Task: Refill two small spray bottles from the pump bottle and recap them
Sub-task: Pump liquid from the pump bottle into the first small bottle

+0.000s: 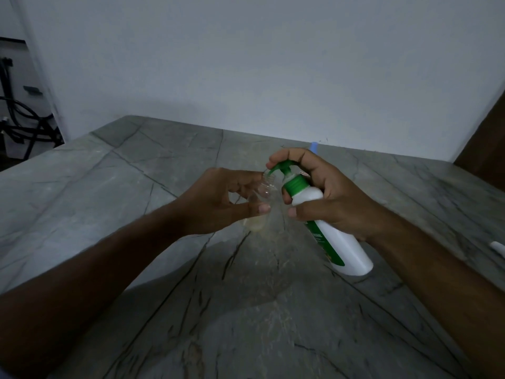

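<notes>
Both your forearms reach in from the lower corners and meet at mid-frame, bare to the edge of view. Your left hand [218, 201] is turned palm toward the right, its fingers [250, 179] curled and pinching a small clear bottle [257, 206] between thumb and fingertips. Your right hand [328, 195] sits just beside those fingers, wrapped around the neck of a tilted pump bottle [336, 236]; its index finger arches over and rests on top of the pump head, thumb lying across the bottle's near side. The two hands' fingertips are close but apart.
</notes>
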